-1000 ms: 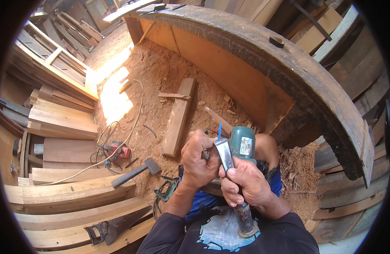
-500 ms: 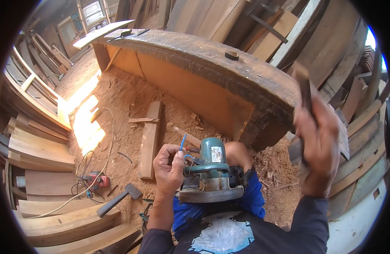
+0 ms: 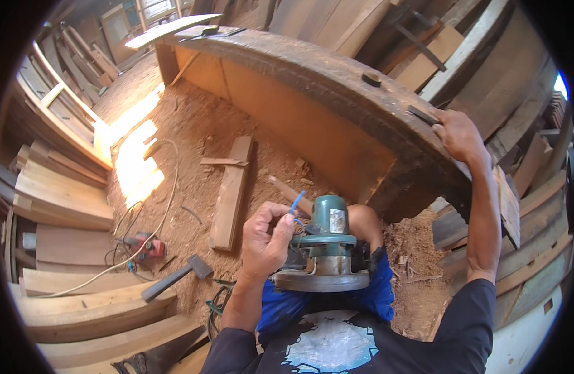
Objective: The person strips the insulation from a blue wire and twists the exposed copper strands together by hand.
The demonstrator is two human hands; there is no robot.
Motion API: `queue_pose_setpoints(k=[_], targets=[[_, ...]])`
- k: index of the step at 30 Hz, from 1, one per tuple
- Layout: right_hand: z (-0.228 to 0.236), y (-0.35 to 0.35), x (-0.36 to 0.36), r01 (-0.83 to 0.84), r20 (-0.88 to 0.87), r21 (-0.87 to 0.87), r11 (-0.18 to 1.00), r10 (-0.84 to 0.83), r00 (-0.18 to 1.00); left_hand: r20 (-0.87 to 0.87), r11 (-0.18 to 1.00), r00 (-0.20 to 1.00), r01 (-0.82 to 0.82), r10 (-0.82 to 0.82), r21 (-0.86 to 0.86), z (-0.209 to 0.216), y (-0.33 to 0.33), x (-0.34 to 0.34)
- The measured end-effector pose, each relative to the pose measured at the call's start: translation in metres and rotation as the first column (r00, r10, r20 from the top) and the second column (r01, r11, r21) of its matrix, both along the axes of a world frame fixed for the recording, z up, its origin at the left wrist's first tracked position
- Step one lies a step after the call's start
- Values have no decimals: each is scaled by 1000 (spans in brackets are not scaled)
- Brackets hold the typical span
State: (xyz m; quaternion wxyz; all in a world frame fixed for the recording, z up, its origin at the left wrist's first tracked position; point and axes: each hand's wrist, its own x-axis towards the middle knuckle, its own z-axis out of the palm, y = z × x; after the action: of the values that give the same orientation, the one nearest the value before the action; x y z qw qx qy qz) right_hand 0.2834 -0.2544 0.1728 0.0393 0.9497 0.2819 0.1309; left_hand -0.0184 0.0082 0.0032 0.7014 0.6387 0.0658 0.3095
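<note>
My left hand [image 3: 268,240] pinches a thin blue wire [image 3: 297,201] between thumb and fingers, its free end pointing up. The wire is beside a green power tool [image 3: 327,234] with an upright round motor housing, a pale label and a curved metal base, which rests on my lap. My stretched-out right hand [image 3: 459,134] is on the top of a long wooden workbench [image 3: 299,59], toward its right end. Its fingers are closed on a narrow dark flat tool [image 3: 422,115] lying along the bench top; the exact kind is unclear.
A small dark block [image 3: 371,80] sits on the bench. A board [image 3: 232,193] lies on the sawdust-covered ground. To the left are a hammer [image 3: 178,277], a red power tool [image 3: 148,245] with a cable, and stacked planks [image 3: 62,193]. Timber [image 3: 505,75] leans at the right.
My right hand has moved from in front of the bench's right end onto its top, bringing the dark tool down there. My left hand keeps the blue wire, now tilted. The view has shifted slightly.
</note>
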Motion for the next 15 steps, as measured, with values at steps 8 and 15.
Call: queue_pose_setpoints(k=[8,15], targets=[[-43,74,-137,-802,315,429,416,763,565,-128,995,992,10,3,104,2,5,-5],[-96,121,-148,-830,153,535,156,949,277,-107,977,993,69,-48,201,18,-2,-6]])
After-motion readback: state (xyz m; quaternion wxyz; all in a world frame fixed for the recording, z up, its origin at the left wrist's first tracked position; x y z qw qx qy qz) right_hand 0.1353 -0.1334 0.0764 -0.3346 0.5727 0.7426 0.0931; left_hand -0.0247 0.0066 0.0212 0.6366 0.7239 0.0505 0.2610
